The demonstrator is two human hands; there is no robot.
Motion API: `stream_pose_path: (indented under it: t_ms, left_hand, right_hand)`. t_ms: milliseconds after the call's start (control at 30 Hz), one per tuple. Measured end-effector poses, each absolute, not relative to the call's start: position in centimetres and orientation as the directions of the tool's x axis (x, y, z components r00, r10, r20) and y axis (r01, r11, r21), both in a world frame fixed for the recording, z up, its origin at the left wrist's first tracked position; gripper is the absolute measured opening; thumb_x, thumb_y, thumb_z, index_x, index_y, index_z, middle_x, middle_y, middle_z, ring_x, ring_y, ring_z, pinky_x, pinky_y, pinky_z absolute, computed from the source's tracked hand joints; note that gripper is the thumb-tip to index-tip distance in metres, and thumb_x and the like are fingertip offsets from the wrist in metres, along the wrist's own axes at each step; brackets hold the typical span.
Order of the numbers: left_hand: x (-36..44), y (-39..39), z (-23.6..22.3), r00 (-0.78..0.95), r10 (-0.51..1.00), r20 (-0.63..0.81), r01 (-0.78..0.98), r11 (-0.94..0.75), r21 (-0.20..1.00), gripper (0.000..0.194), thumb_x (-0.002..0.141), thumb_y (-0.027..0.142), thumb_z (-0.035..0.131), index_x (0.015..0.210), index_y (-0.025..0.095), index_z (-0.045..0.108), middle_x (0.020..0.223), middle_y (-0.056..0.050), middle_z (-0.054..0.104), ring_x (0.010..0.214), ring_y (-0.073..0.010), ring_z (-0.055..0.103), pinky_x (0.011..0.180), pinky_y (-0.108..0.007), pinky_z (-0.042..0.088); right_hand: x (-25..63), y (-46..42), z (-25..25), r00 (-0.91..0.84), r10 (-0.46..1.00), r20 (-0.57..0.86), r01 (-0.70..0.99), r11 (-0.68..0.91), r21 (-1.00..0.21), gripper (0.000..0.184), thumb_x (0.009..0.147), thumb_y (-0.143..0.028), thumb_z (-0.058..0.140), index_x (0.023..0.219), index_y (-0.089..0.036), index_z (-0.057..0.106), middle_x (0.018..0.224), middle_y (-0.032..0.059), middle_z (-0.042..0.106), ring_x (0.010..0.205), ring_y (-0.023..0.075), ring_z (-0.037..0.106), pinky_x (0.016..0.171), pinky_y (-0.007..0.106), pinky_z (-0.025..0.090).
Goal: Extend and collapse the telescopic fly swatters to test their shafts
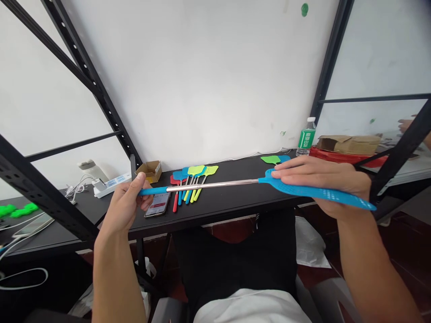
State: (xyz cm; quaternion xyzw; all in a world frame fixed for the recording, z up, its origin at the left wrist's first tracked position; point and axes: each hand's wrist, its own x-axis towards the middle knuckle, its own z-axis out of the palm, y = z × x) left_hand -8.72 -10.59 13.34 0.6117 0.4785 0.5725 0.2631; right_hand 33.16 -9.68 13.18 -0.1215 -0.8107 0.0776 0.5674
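Observation:
A blue telescopic fly swatter is stretched out level in front of me, its metal rod extended. My left hand is closed around its blue handle, thumb on top. At the other end my right hand grips the blue perforated paddle, fingers laid over its upper side and thumb hidden. Behind the rod, on the black table, several shorter fly swatters in red, blue and yellow-green lie side by side. A green swatter head and a blue one lie beyond my right hand.
Below my left hand is a phone. A small cardboard box and a power strip stand at the left back. A water bottle and an open carton are at the right. Black metal posts flank the table.

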Motion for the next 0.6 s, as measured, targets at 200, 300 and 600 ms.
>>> stream_pose_path:
  t_ms: [200, 300, 600]
  left_hand:
    - [-9.6, -10.9, 13.4, -0.083, 0.934, 0.348, 0.283, -0.312, 0.907, 0.063, 0.095, 0.048, 0.053, 0.041, 0.019, 0.041, 0.033, 0.002, 0.031, 0.037, -0.0098, 0.034, 0.042, -0.026, 0.03]
    - [-10.0, -11.4, 13.5, -0.122, 0.902, 0.415, 0.238, -0.379, 0.894, 0.062, 0.092, 0.039, 0.061, 0.037, 0.018, 0.04, 0.03, 0.003, 0.03, 0.034, -0.0079, 0.033, 0.045, -0.026, 0.033]
    - [-9.8, -11.3, 13.2, -0.186, 0.857, 0.481, 0.226, -0.439, 0.87, 0.059, 0.091, 0.036, 0.064, 0.04, 0.018, 0.042, 0.034, 0.004, 0.032, 0.036, -0.0079, 0.036, 0.047, -0.027, 0.038]
  right_hand:
    - [32.8, -10.9, 13.3, -0.382, 0.274, 0.882, 0.165, 0.96, -0.227, 0.021, 0.093, -0.04, 0.064, 0.108, -0.04, 0.078, 0.106, 0.0001, 0.077, 0.107, 0.0322, 0.07, 0.092, 0.053, 0.059]
    - [32.5, -10.7, 13.0, -0.424, 0.269, 0.865, 0.139, 0.963, -0.231, 0.024, 0.094, -0.036, 0.064, 0.114, -0.041, 0.076, 0.111, -0.0009, 0.076, 0.108, 0.0318, 0.07, 0.093, 0.054, 0.058]
    - [32.4, -10.5, 12.8, -0.39, 0.306, 0.868, 0.089, 0.951, -0.295, 0.025, 0.094, -0.029, 0.064, 0.113, -0.038, 0.077, 0.11, 0.0015, 0.077, 0.106, 0.0313, 0.071, 0.088, 0.05, 0.06]
